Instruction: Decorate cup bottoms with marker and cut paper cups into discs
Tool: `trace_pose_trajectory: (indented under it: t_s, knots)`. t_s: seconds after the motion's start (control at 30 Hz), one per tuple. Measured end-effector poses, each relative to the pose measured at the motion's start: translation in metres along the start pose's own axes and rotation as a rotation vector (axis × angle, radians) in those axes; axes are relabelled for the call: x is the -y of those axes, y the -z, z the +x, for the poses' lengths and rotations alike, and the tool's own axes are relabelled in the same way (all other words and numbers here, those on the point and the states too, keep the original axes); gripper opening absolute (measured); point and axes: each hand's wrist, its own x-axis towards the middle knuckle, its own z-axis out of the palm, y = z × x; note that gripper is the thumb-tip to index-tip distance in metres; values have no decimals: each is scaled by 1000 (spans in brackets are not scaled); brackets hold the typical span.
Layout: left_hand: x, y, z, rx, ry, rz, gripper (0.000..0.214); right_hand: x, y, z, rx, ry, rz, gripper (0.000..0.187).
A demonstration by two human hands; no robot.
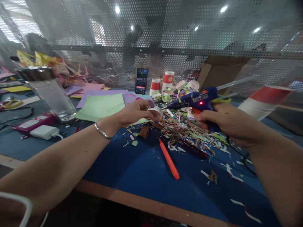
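Observation:
My left hand [134,113] pinches a small round white paper piece [155,113], which looks like the cut-off bottom of a paper cup with a purple scrap at its rim. In my right hand [227,121] is a blue hot glue gun [194,99] with an orange trigger and a glowing red light. Its metal nozzle points left, close to the paper piece; whether they touch I cannot tell. A clear glue stick [234,82] sticks out of the gun's back. Below both hands lies a heap of paper shreds [189,129].
An orange-red marker [169,159] lies in front of the shreds. Paper cups [265,97] lean at right, with more red-and-white cups [167,82] behind. A phone [141,80] stands against the mesh partition. Coloured paper [101,105], a glass bottle [50,97] and a power strip [35,121] are left.

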Motion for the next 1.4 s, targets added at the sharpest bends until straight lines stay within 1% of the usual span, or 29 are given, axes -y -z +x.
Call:
trace_pose_trajectory:
  t_s: [0.13, 0.3, 0.47, 0.63, 0.87, 0.93, 1.07, 1.13, 1.27, 1.33, 1.4]
  knots:
    - [-1, 0, 0, 8, 10, 38, 11, -1, 0, 1, 17, -12, -10, 32]
    - [-2, -1, 0, 24, 14, 44, 11, 3, 1, 0, -10, 7, -140, 36]
    - [-2, -1, -1, 33, 22, 35, 11, 2, 2, 2, -18, -11, -182, 35]
    - [0, 0, -1, 40, 20, 35, 12, 1, 2, 3, -36, -6, -276, 35]
    - [3, 1, 1, 40, 0, 88, 14, 1, 3, 2, -24, 16, -272, 37]
    - [5, 2, 2, 21, -39, 112, 16, 2, 3, 2, -31, 14, -302, 37]
    - [10, 2, 5, -59, -162, 242, 19, 5, 3, 1, -77, 35, -352, 36]
    - [11, 3, 6, -67, -199, 237, 18, 6, 4, 1, -94, 58, -336, 35]
    - [9, 3, 5, -114, -214, 157, 20, 6, 4, 0, -160, 51, -302, 33]
    - [8, 3, 5, -137, -205, 122, 23, 5, 3, -1, -195, 38, -248, 29]
    - [7, 3, 5, -136, -193, 86, 23, 5, 2, -2, -203, 40, -182, 25]
